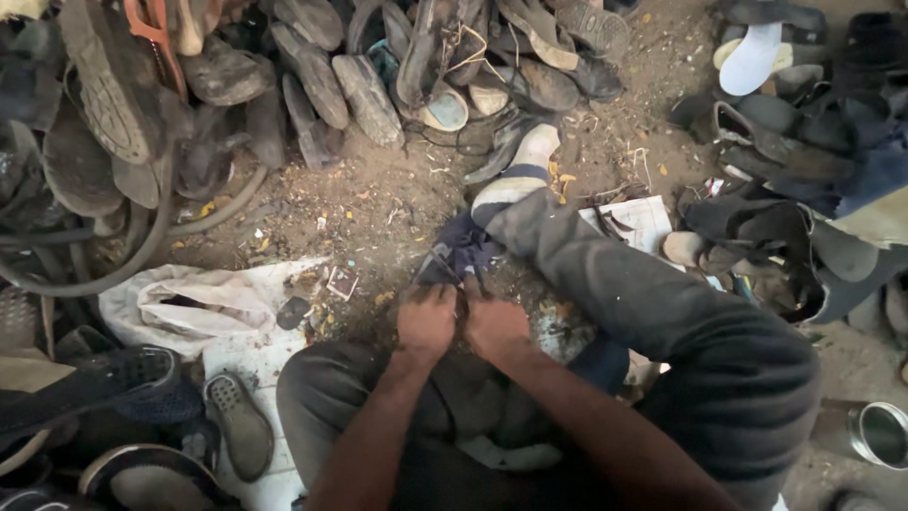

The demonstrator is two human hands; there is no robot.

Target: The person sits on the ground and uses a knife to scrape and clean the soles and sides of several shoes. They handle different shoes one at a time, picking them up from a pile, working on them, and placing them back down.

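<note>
A: Step in hand?

B: Working a dark shoe piece (461, 254) at dead centre, on the dirt floor (397, 199) between the knees. Left hand (426, 322) and right hand (495, 325) side by side, knuckles touching, both clenched on its near edge. Looks like pulling or pressing at a seam; fingertips hidden, so can't tell which.

A: Anything pinning it?

B: Socked foot (515, 180), pale with a dark band, just beyond it at 1 o'clock. Touching or only beside: can't tell.

A: Next move needs?

B: Judging by the grip: firm two-handed hold, steady pull toward the body, far end held down. No tool visible in either hand.

A: Packages, labels, signs?

B: No signs. White crumpled sack (203, 303) at 9 o'clock, mouth open, lying flat. Small square card or packet (341, 281), pale with a dark border, near the sack's right edge. White paper sheet (643, 220) at 2 o'clock, partly under the leg; markings too small to make out.

A: Rest?

B: Heap of worn shoes (322, 66) across 10 to 12 o'clock, soles up mostly. White insole (754, 57) at 1 o'clock. More dark footwear at 3 o'clock. Metal cup (881, 433) at 4 o'clock, well apart. Sole-up shoe (239, 423) at 8 o'clock.
</note>
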